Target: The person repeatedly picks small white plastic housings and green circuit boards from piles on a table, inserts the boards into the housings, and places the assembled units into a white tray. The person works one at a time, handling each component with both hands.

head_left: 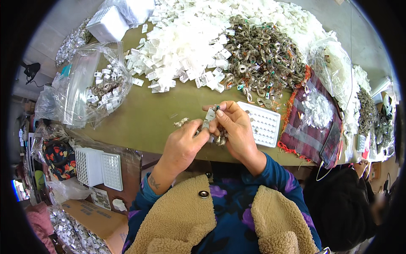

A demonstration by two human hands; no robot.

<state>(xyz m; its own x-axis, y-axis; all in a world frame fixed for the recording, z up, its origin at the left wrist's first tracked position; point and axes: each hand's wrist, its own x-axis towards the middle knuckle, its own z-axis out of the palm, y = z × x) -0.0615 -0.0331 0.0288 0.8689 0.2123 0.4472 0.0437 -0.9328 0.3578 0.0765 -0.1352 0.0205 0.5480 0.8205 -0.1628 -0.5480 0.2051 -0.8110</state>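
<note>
Close together over the table's near edge, my two hands work on small parts. My left hand (186,143) pinches a small white plastic housing (209,114), its fingers closed. The thumb and forefinger of my right hand (238,127) pinch a small dark green part (217,108) at the top of that housing. A coil of clear wire (220,139) hangs below my right fingers and seems joined to the green part; the link is hidden. Another loose wire coil (181,122) lies on the green table (148,127) left of my hands.
A white tray of small round pieces (263,125) sits right of my hands. Behind lie heaps of white housings (173,53) and wire coils (264,57). A plastic bag (95,84) stands left; a plaid cloth (292,131) with clear bits and a phone (331,144) lies right.
</note>
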